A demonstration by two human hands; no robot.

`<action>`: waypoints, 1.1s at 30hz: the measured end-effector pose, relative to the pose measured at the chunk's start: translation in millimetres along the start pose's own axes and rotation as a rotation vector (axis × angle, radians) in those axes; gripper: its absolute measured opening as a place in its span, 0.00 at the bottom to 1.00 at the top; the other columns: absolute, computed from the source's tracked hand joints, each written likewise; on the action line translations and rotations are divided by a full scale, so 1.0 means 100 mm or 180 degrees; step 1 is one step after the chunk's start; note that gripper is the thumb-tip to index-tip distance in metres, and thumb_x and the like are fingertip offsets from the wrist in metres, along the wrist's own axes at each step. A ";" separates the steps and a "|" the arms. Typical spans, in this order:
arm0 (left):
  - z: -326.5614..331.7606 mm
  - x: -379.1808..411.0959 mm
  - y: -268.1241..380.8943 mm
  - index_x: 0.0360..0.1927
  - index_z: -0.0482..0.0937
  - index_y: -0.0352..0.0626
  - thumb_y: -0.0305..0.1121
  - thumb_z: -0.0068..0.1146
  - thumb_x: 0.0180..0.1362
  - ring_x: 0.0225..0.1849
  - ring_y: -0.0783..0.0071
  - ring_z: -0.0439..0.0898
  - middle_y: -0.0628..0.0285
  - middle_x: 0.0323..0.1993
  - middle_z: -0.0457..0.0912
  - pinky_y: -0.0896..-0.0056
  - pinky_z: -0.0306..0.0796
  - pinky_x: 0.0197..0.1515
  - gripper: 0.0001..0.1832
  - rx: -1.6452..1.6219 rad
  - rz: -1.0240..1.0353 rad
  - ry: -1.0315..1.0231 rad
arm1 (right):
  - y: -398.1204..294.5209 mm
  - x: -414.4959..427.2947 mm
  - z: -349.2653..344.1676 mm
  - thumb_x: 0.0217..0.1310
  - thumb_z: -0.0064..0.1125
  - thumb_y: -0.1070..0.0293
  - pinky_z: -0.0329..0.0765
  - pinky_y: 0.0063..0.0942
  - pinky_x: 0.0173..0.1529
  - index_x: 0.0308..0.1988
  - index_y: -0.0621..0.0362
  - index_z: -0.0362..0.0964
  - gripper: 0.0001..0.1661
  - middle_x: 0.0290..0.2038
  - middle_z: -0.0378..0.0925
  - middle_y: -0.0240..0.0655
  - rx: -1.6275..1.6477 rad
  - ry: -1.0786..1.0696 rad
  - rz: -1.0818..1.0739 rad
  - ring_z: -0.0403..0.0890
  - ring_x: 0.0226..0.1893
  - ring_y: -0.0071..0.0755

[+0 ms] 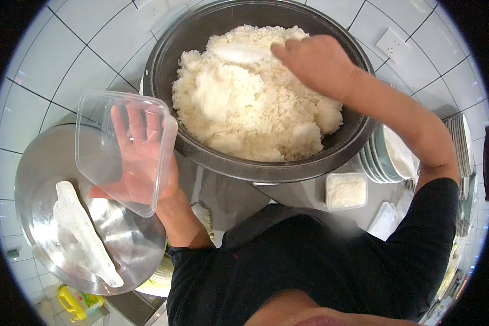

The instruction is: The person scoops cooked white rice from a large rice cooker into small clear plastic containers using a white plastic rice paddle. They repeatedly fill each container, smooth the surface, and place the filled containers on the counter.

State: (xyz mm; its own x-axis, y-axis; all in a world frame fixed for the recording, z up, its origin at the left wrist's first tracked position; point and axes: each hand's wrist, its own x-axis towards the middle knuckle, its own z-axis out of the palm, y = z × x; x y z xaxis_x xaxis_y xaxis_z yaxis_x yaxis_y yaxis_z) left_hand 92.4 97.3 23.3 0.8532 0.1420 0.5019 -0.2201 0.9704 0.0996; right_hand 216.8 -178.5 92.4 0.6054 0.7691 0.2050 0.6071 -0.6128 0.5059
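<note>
A large dark pot [265, 176] holds a mound of cooked white rice [244, 106]. My right hand [320, 65] is above the far side of the rice, gripping a white rice paddle [241, 53]; motion blurs both. To the left of the pot, my left hand [140, 159] supports a clear plastic container [93, 146] on its spread palm and fingers. The container is tilted with nothing in it, and the palm shows through its wall.
A round metal lid [36, 195] with a long white handle [83, 236] lies at the left. A rice-filled plastic box [346, 190], clear lids [383, 220] and stacked bowls [381, 157] stand at the right. A yellow jug [78, 302] is at lower left. A tiled wall [102, 24] rises behind the pot.
</note>
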 end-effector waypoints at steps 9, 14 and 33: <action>0.00 -0.10 0.04 0.67 0.42 0.35 0.56 0.73 0.31 0.71 0.46 0.34 0.50 0.71 0.38 0.32 0.36 0.66 0.67 0.0120 0.0023 0.0165 | -0.60 -0.20 -0.21 0.63 0.46 0.61 0.74 0.31 0.19 0.42 0.56 0.71 0.13 0.22 0.75 0.35 0.0678 -0.0645 -0.0556 0.78 0.19 0.32; -0.03 -0.05 0.04 0.68 0.41 0.36 0.54 0.74 0.30 0.71 0.46 0.37 0.50 0.71 0.38 0.32 0.37 0.66 0.67 0.0039 0.0011 0.0069 | -0.44 -0.04 -0.41 0.60 0.51 0.56 0.75 0.38 0.29 0.33 0.56 0.75 0.16 0.23 0.77 0.42 0.2152 -0.0279 0.0063 0.79 0.25 0.45; 0.06 -0.24 0.03 0.68 0.40 0.38 0.61 0.70 0.33 0.71 0.44 0.35 0.43 0.70 0.33 0.18 0.39 0.59 0.67 -0.0053 -0.0364 0.0144 | -0.13 -0.27 -0.07 0.55 0.51 0.65 0.78 0.39 0.31 0.30 0.57 0.75 0.09 0.26 0.80 0.42 0.0293 -0.0942 0.0627 0.82 0.28 0.44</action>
State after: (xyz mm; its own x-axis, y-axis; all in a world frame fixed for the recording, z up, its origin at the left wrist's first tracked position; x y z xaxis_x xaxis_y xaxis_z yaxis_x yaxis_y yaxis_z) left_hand 68.5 96.0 16.6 0.8929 0.0386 0.4487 -0.1126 0.9838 0.1395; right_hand 189.4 -189.9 86.7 0.8298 0.5571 0.0330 0.4997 -0.7681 0.4005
